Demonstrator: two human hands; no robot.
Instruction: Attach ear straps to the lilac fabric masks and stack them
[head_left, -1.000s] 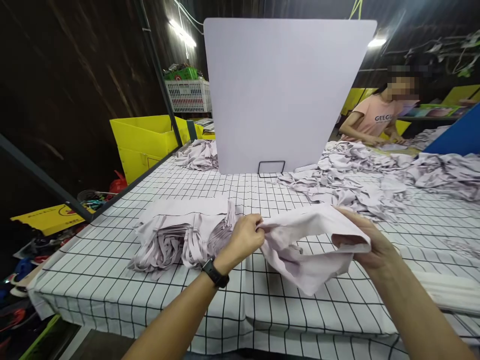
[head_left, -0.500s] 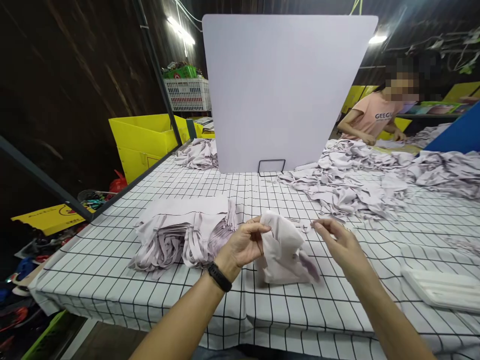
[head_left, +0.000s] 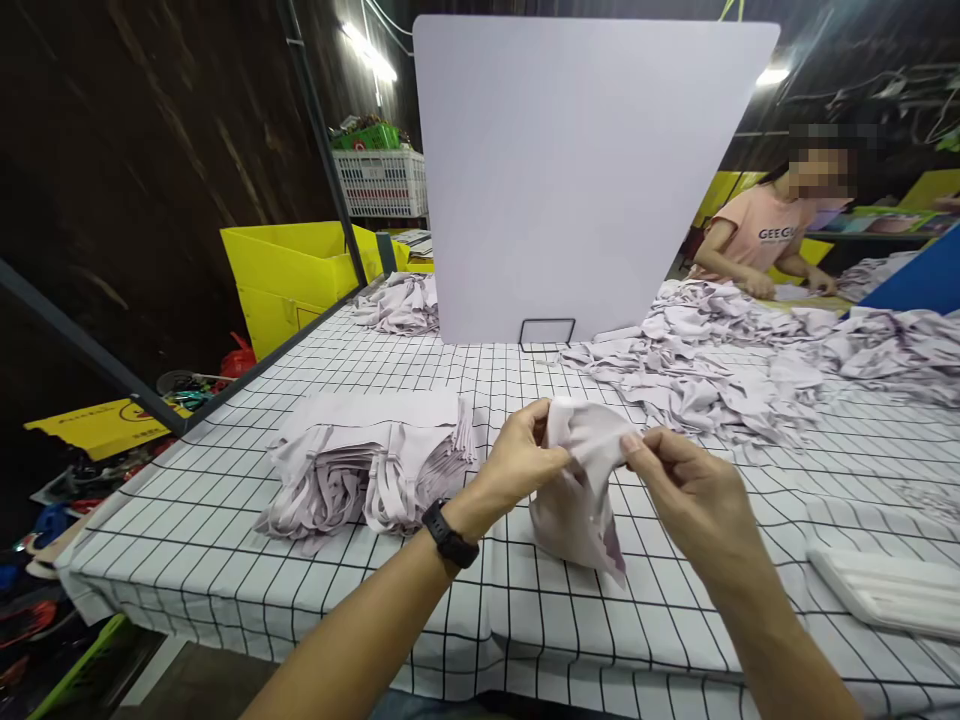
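A pale lilac fabric piece (head_left: 574, 500) hangs between my two hands over the checked cloth. At its upper left edge, my left hand (head_left: 529, 450) grips it between thumb and fingers. My right hand (head_left: 679, 480) pinches the upper right edge of the same piece with thumb and forefinger. The lower part hangs loose, with one corner pointing down. To the left of my left hand lies a stack of matching fabric pieces (head_left: 427, 460), layered flat, with looped strips bunched at the front.
A large white board (head_left: 592, 180) stands on the checked tablecloth (head_left: 225, 480). Loose fabric pieces (head_left: 720, 380) are heaped at the back right, where a person in a pink shirt (head_left: 757, 235) works. A white plastic object (head_left: 885, 585) lies at right. Yellow bins (head_left: 292, 275) stand beyond the left edge.
My right hand has moved left from beside the fabric piece and now pinches its edge. My left hand has shifted slightly right and up, and the fabric has turned between the hands.
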